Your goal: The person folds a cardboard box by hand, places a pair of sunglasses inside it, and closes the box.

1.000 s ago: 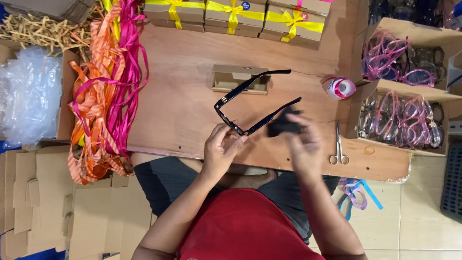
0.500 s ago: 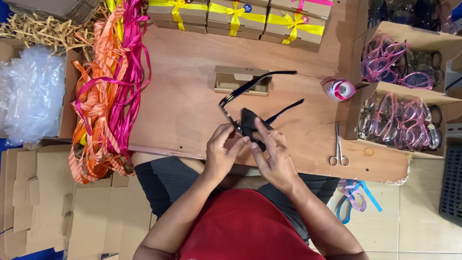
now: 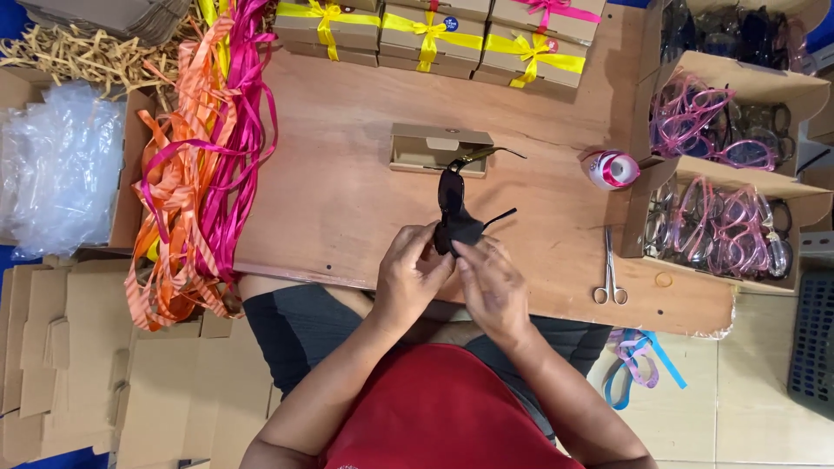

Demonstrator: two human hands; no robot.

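Both hands meet at the near table edge [image 3: 365, 282], the left hand [image 3: 413, 274] and right hand [image 3: 491, 287] pinching dark sunglasses [image 3: 452, 208] between them. Bare wood lies open beyond; a small open box [image 3: 430, 149] sits just past, scissors [image 3: 608, 278] off to the right.

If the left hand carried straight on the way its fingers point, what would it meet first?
Probably the small open cardboard box, just beyond the dark sunglasses that the left hand holds; depth is unclear from above.

sunglasses [image 3: 452, 208] lower lens hidden by fingers [image 3: 439, 252]
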